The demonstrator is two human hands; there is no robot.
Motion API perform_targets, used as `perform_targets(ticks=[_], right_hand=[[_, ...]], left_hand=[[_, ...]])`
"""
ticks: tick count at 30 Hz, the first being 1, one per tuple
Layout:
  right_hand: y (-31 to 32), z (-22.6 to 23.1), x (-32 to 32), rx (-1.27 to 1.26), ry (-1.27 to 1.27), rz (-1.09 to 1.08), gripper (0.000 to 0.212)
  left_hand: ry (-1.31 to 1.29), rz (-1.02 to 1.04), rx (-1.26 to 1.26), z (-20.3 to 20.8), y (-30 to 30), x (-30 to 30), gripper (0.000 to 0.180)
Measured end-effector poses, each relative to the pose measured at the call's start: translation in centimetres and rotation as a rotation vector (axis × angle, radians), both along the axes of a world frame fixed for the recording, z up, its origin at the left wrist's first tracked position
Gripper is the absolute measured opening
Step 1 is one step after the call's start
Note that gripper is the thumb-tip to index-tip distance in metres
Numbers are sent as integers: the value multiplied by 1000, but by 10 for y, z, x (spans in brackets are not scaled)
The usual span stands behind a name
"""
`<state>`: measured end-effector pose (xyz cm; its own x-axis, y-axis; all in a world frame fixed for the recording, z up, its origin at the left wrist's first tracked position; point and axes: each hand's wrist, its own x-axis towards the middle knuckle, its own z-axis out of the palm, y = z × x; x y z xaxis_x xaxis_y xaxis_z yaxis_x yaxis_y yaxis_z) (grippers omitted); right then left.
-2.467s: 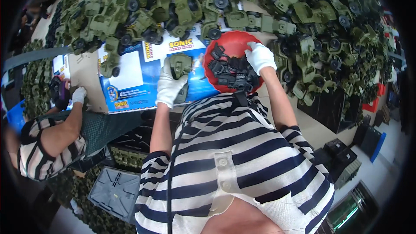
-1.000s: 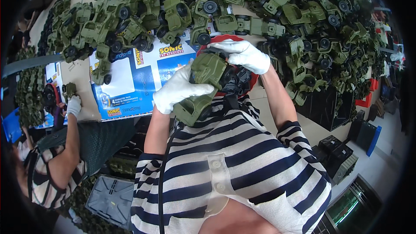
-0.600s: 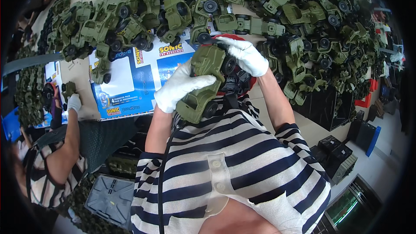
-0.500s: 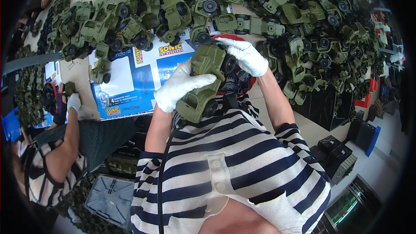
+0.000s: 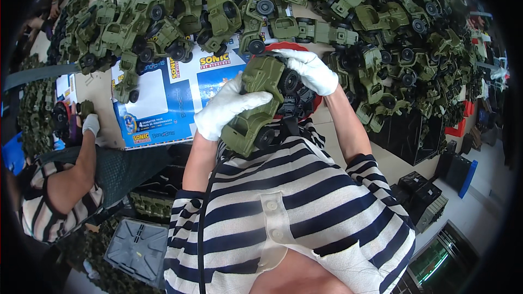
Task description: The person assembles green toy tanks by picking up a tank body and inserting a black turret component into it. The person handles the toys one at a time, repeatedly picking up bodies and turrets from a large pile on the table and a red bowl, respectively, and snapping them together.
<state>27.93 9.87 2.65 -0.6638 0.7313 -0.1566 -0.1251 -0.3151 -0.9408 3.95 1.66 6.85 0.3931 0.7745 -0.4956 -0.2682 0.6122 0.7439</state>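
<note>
A green toy jeep (image 5: 256, 100) with black wheels is held tilted in front of my chest. My left hand (image 5: 229, 108), in a white glove, wraps round its side with the thumb across the body. My right hand (image 5: 311, 71), also gloved, closes at the jeep's far end beside a black wheel. Its fingertips press by a dark part there, partly hidden. Beneath the hands, a red bowl (image 5: 317, 108) shows round its rim, holding black plastic parts (image 5: 298, 100).
Heaped green toy jeeps (image 5: 381, 16) cover the far and right parts of the table. Blue printed cardboard (image 5: 163, 103) lies to the left. A co-worker's gloved hand (image 5: 91, 124) is at far left. A grey crate (image 5: 136, 247) and black bins (image 5: 419, 196) stand below.
My hands stay almost where they were; the jeep's near end has shifted very slightly. At the left, the co-worker's arm and body have moved.
</note>
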Motion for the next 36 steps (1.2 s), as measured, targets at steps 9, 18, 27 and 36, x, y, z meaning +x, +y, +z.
perform_targets(ticks=[9,18,27,36], right_hand=[[-19,12,-44,134,-6,-269,53],[-48,19,-55,712,-280,-454,51],[-56,-3,-51,634,-253,-436,50],[-63,36,-26,-477,42,-262,70]], left_hand=[[56,475,542,-56,-2,42,101],[380,413,810,-47,11,34,60],[575,485,895,-43,6,38,28],[804,393,1081,-32,56,24,37]])
